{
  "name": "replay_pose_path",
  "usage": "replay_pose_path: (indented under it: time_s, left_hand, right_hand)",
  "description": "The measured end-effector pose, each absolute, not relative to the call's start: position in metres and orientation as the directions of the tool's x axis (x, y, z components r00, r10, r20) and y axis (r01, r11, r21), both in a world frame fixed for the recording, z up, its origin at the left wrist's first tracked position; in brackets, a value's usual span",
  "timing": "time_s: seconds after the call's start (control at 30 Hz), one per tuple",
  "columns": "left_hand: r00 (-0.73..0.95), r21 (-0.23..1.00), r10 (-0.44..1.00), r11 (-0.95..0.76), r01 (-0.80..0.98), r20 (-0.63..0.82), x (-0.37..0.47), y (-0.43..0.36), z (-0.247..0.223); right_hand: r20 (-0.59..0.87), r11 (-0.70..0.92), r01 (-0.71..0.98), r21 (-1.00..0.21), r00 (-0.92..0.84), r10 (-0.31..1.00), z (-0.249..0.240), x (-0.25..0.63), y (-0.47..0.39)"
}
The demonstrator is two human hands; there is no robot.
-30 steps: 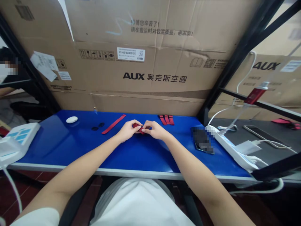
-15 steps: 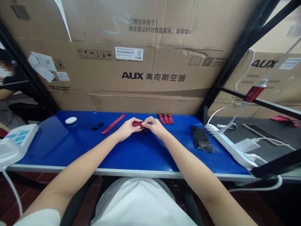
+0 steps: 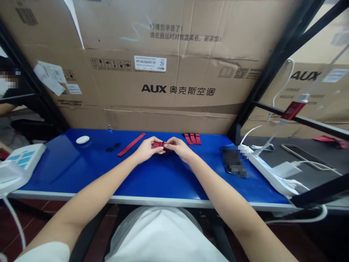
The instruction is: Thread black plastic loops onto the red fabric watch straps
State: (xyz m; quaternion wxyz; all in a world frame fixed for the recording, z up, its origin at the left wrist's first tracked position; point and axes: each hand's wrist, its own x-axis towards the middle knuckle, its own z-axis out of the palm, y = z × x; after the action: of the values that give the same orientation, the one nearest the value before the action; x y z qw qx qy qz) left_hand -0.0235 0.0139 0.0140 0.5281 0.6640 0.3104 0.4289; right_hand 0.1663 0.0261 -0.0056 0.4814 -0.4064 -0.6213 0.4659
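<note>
Blue tabletop (image 3: 141, 178) before cardboard (image 3: 174, 118) | red strap (image 3: 157, 144) between our hands, toward the far edge | fingers of our left hand (image 3: 146, 149) and right hand (image 3: 178, 148) pinch it beside a small black piece (image 3: 164, 144) | we probably do best keeping the strap flat, grips light

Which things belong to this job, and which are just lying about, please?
Likely the job's: held strap, between left hand and right hand; loose strap; two black pieces; three banded straps.

Apparently lying about: white oval; dark blurred item; power strip.
</note>
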Motion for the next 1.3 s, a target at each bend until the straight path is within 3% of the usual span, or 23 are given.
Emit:
replay_pose_path:
  time_s: [0.13, 0.33, 0.5, 0.67, 0.87, 1.3]
  left_hand:
    - [0.396, 0.948, 0.869, -0.317, -0.016, 0.297, -0.025, 0.018, 0.011]
    - [0.391, 0.946, 0.873, -0.323, 0.015, 0.292, -0.028, 0.017, 0.014]
    - [0.398, 0.956, 0.877, -0.293, 0.000, 0.269, -0.030, 0.014, 0.020]
    - [0.401, 0.958, 0.876, -0.288, -0.013, 0.269, -0.031, 0.015, 0.020]
    - [0.342, 0.947, 0.891, -0.322, 0.014, 0.298, -0.034, 0.017, 0.021]
    - [0.317, 0.962, 0.912, -0.271, -0.013, 0.261, -0.027, 0.018, 0.016]
  right_hand:
    - [0.369, 0.401, 0.080, -0.912, -0.262, 0.891, -0.001, 0.167, 0.023]
    - [0.509, 0.591, 0.244, -0.769, -0.326, 0.797, 0.006, 0.167, 0.012]
    - [0.527, 0.625, 0.286, -0.726, -0.352, 0.773, 0.016, 0.169, 0.002]
    - [0.468, 0.584, 0.230, -0.779, -0.408, 0.784, 0.023, 0.174, 0.001]
    - [0.503, 0.589, 0.226, -0.776, -0.343, 0.793, 0.018, 0.178, 0.009]
    - [0.581, 0.678, 0.340, -0.652, -0.350, 0.735, 0.013, 0.174, 0.007]
